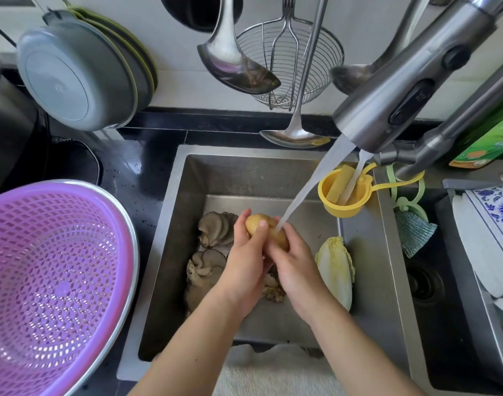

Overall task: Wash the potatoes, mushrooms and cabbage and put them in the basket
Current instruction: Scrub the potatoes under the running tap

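Over the middle of the steel sink basin (pixel 187 212), both hands hold one yellow-brown oval potato (pixel 266 230) under the stream of water (pixel 313 190) from the brushed-steel pull-out faucet head (pixel 410 90). Left hand (pixel 244 267) wraps it from below, thumb pressed on the top face; right hand (pixel 294 267) curls round its near end. Water lands on the potato's right side, between the two hands.

Step in hand, as I read it: scrubbing the first potato. Nothing in the purple perforated plastic basket (pixel 58 270) yet; it sits in a metal bowl at the counter's left edge, well apart from the sink.

To do it well:
- roll the potato in the palms so every face passes under the stream, not just the wetted side
- rub with thumbs, work the eyes and dents
- wet skin is slippery, so keep one hand cupped under it
- keep it low in the basin to limit splash onto the black counter (pixel 147 172)
- shake off before carrying left to the basket

Still unwashed on the sink floor: grey oyster mushroom clusters (pixel 213 247) at the left, partly under the left hand, and a pale yellow-green napa cabbage (pixel 337 270) near the right wall. Mushrooms look fragile; rinse gently, no scrubbing.
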Motion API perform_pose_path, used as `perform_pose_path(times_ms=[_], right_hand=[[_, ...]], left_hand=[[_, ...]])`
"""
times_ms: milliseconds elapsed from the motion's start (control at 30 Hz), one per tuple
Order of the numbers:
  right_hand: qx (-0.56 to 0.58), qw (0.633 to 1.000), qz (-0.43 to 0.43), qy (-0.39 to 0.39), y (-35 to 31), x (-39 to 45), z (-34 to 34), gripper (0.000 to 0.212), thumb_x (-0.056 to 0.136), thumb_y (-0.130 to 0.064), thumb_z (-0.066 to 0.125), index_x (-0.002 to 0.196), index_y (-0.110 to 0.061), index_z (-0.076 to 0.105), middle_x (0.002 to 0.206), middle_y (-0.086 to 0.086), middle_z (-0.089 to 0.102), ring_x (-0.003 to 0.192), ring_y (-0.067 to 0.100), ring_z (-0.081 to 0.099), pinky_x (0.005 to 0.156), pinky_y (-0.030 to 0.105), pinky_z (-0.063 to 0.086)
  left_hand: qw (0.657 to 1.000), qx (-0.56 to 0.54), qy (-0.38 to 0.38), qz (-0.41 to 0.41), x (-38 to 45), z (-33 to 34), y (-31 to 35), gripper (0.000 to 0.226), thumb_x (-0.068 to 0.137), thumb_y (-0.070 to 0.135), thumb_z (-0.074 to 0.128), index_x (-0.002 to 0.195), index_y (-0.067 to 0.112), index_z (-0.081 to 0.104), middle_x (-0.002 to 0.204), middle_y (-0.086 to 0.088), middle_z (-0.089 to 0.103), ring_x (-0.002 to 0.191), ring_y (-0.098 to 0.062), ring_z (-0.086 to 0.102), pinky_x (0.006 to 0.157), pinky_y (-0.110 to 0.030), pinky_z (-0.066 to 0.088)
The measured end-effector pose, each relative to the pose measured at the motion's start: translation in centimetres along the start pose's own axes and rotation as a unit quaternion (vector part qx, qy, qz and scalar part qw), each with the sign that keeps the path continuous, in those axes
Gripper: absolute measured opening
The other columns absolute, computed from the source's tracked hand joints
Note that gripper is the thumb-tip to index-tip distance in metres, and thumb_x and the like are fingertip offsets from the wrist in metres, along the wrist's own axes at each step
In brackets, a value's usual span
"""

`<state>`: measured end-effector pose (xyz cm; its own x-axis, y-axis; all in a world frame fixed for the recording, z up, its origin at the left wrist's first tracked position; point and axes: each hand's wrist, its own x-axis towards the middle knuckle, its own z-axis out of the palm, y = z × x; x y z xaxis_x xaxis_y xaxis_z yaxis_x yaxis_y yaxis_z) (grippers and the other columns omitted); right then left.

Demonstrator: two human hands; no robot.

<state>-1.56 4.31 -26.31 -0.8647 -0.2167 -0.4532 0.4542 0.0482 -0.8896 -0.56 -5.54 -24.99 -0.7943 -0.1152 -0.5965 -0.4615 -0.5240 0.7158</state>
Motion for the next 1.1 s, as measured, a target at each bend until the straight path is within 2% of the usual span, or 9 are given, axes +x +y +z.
perform_pose_path(times_ms=[100,200,333,467,600,767,900,967,1100], right_hand=[[-0.017,0.998,-0.03,0.043,0.6,-0.3,0.2,0.054,0.099,-0.032,0.066,0.15,-0.035,0.048,0.139,-0.007,0.063,0.126,0.01,0.062,0.108,0.039,0.053],[-0.121,0.988,-0.066,0.075,1.2,-0.4,-0.2,0.062,0.092,-0.049,0.066,0.15,-0.041,0.046,0.142,-0.01,0.058,0.13,0.01,0.057,0.109,0.041,0.051],[-0.166,0.982,-0.091,0.025,1.0,-1.2,-1.4,0.051,0.101,-0.025,0.064,0.148,-0.038,0.052,0.144,-0.016,0.058,0.132,0.0,0.053,0.114,0.034,0.046],[-0.098,0.993,-0.068,0.0,0.8,-1.3,-1.8,0.064,0.093,-0.042,0.065,0.153,-0.039,0.041,0.155,-0.017,0.045,0.141,0.001,0.045,0.118,0.038,0.042],[-0.174,0.982,-0.068,-0.021,-0.8,-0.4,-1.3,0.065,0.095,-0.042,0.069,0.152,-0.041,0.038,0.14,-0.02,0.05,0.128,-0.002,0.049,0.1,0.013,0.041],[-0.197,0.973,-0.075,0.091,-1.9,0.9,0.8,0.031,0.1,-0.047,0.056,0.125,-0.034,0.067,0.119,-0.015,0.066,0.111,0.009,0.06,0.096,0.031,0.049],[-0.01,0.979,0.081,0.189,-2.3,2.4,1.4,0.037,0.1,-0.038,0.046,0.085,-0.023,0.077,0.093,0.003,0.077,0.096,0.027,0.072,0.091,0.048,0.058],[0.029,0.983,0.111,0.146,-2.5,2.0,1.0,0.037,0.106,-0.034,0.047,0.089,-0.025,0.078,0.095,0.001,0.078,0.096,0.023,0.074,0.093,0.048,0.059],[0.008,0.999,0.027,-0.031,-2.1,-0.3,0.6,0.023,0.104,-0.045,0.055,0.125,-0.046,0.063,0.127,-0.016,0.065,0.121,0.008,0.061,0.104,0.034,0.051]], left_hand=[[0.997,-0.07,-0.014,-0.021,0.0,0.0,-0.1,0.045,0.108,0.019,0.056,0.15,0.028,0.045,0.135,-0.013,0.069,0.122,-0.029,0.07,0.115,-0.049,0.047],[0.996,-0.089,-0.008,-0.027,-0.1,0.4,-0.2,0.037,0.107,0.015,0.056,0.143,0.026,0.052,0.137,-0.02,0.066,0.125,-0.036,0.067,0.112,-0.052,0.05],[0.992,-0.122,0.033,-0.029,0.4,0.4,0.0,0.03,0.109,0.04,0.05,0.127,0.022,0.064,0.126,-0.02,0.069,0.114,-0.034,0.07,0.1,-0.052,0.057],[0.987,-0.146,0.028,-0.054,0.7,-0.3,-0.1,0.054,0.11,0.056,0.031,0.126,0.017,0.066,0.111,-0.021,0.071,0.097,-0.033,0.069,0.087,-0.047,0.061],[0.985,-0.148,-0.02,-0.083,-0.2,0.3,-0.5,0.058,0.113,0.048,0.026,0.139,0.011,0.062,0.135,-0.018,0.069,0.133,-0.034,0.061,0.117,-0.053,0.042],[0.979,-0.183,-0.033,-0.081,-0.2,0.4,-0.5,0.059,0.113,0.049,0.024,0.142,0.013,0.061,0.14,-0.017,0.066,0.134,-0.032,0.06,0.12,-0.051,0.039],[0.991,-0.124,-0.015,-0.04,-0.4,0.9,-1.2,0.045,0.114,0.039,0.032,0.14,0.012,0.058,0.137,-0.02,0.067,0.133,-0.037,0.06,0.118,-0.057,0.042],[0.992,-0.122,0.001,-0.028,-0.4,0.7,-1.4,0.043,0.114,0.036,0.032,0.136,0.011,0.059,0.134,-0.02,0.068,0.131,-0.036,0.061,0.115,-0.054,0.045],[0.986,-0.157,0.034,-0.035,0.0,-0.3,-0.5,0.054,0.113,0.049,0.028,0.139,0.014,0.061,0.131,-0.016,0.071,0.125,-0.031,0.067,0.113,-0.049,0.047]])
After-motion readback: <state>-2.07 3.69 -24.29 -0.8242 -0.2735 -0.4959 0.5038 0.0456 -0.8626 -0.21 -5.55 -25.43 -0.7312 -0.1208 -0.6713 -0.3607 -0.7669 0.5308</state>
